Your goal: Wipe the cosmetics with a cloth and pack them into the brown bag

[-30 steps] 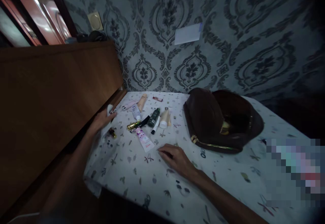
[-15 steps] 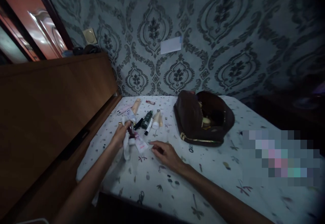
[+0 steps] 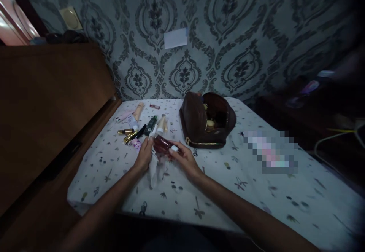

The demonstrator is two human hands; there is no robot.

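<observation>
A dark red, see-through bottle (image 3: 162,145) with a pale cap lies tilted between my hands, above the patterned cloth. My right hand (image 3: 188,160) is closed on its capped end. At the other end, my left hand (image 3: 145,155) is closed on a thin white wipe or cloth (image 3: 153,172), which hangs down below the fingers. Just beyond the hands lie a dark green bottle (image 3: 150,125), a cream tube with a white cap (image 3: 161,124), a black and gold tube (image 3: 139,131) and a small gold and black bottle (image 3: 125,131).
An unzipped brown bag (image 3: 194,120) stands to the right of the hands, with items inside. A peach tube (image 3: 138,111) and a small red tube (image 3: 154,106) lie further back. The wooden headboard (image 3: 57,88) rises at left. A blurred-out patch (image 3: 270,151) covers something at right.
The red bottle has risen from the left side to between both hands, and my right hand has taken hold of its capped end. The view has swung to the right.
</observation>
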